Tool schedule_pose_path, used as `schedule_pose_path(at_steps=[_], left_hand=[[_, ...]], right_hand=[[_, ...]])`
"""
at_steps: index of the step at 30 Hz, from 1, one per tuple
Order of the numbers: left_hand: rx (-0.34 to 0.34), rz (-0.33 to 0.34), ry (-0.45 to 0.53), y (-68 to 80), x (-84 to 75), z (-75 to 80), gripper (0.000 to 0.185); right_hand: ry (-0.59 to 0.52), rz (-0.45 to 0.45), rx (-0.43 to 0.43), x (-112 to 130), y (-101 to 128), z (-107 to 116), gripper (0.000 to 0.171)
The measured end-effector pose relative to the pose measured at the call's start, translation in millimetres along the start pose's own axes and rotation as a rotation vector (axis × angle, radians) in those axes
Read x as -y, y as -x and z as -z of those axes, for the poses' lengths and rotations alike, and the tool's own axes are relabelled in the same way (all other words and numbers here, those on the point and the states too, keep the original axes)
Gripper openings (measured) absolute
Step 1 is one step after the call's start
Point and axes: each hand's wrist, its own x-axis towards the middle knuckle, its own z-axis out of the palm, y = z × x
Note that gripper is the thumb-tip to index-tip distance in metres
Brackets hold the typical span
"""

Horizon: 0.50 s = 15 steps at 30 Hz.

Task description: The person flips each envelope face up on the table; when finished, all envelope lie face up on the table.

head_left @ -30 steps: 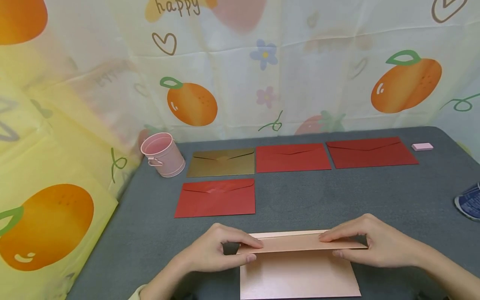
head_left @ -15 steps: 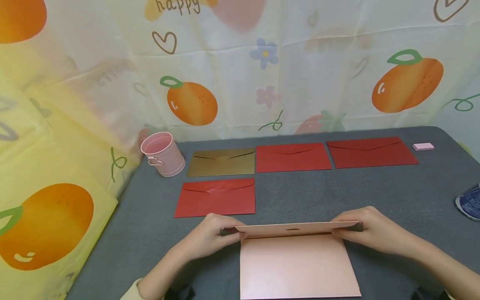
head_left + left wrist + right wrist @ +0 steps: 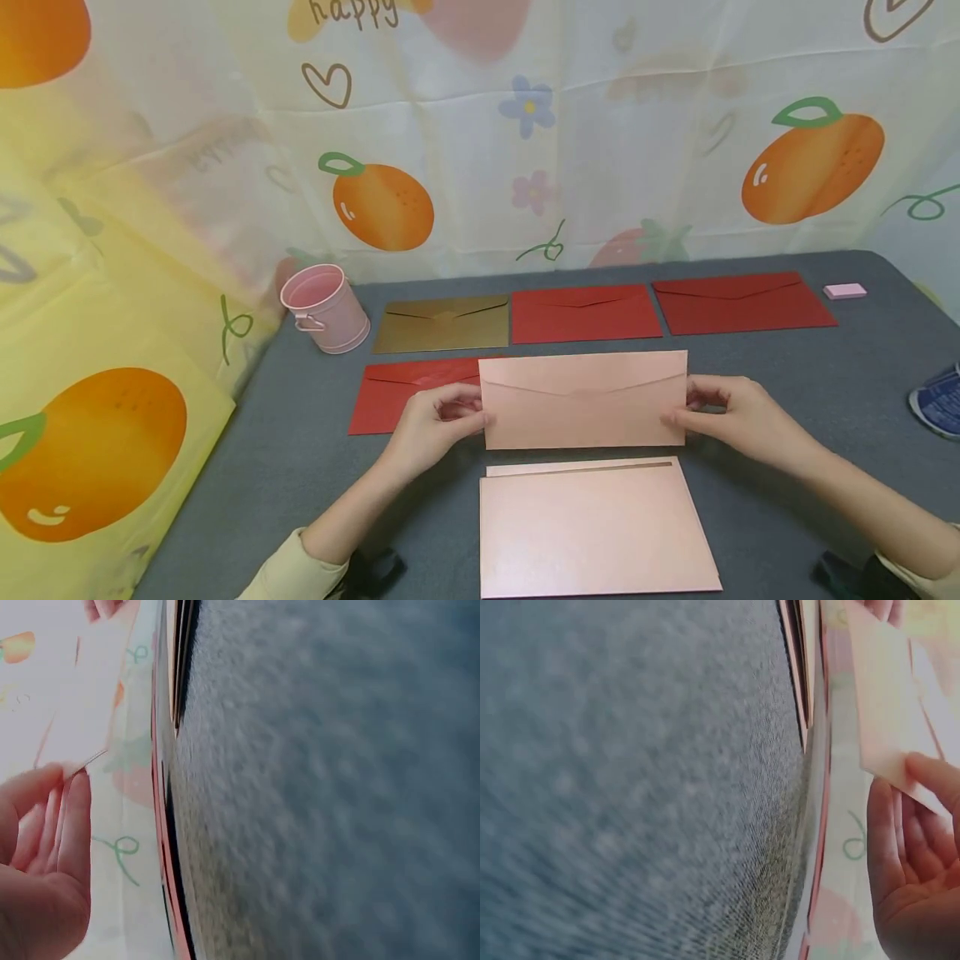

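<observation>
I see pink envelope [image 3: 583, 400] held upright above counter [image 3: 787, 392], flap side facing camera. Left hand [image 3: 435, 425] fingers pinch its left edge, right hand [image 3: 727, 412] fingers pinch right edge. Just below lies stack of pink envelopes [image 3: 596, 529]. Behind: red envelope [image 3: 397, 396] partly covered, gold envelope [image 3: 444, 324], two more red ones, pink bucket [image 3: 326, 308].

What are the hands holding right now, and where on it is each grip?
A pink envelope, lifted above the pink stack. The left hand pinches its left short edge, the right hand its right short edge.
</observation>
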Motion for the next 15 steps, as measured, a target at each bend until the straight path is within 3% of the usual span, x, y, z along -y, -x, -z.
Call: schedule_pose_path(at_steps=[4, 9, 15], left_hand=[[-0.042, 0.123, 0.125, -8.8, 2.2, -6.3, 0.038], [-0.041, 0.160, 0.185, -14.3, 4.3, -13.7, 0.047], [0.003, 0.189, 0.222, -17.1, 4.0, -18.8, 0.049]], right_hand=[[-0.114, -0.116, 0.037, -5, -7, 4, 0.035], [-0.193, -0.194, 0.067, -16, -15, 7, 0.053], [-0.226, -0.223, 0.083, -29, -20, 11, 0.060]])
